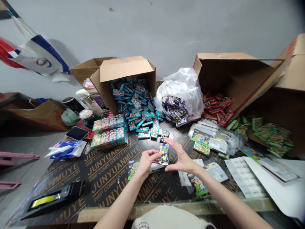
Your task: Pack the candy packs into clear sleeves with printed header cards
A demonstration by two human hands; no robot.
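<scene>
My left hand pinches a small purple-and-black printed box by its left edge, between thumb and fingers. To the right of that box, my right hand is open, thumb and fingers spread around its right side without a clear grip. Just beyond lies another dark purple box, close to the right fingertips. Several blue boxes lie behind it on the board. Partly under my left hand is a flat green-and-black printed pack, much of it hidden.
Behind stand a carton of blue boxes, a white plastic bag of purple ones, and a carton with red ones. Green packs spill at right. Stacked wrapped sets, a phone and a tape dispenser are left.
</scene>
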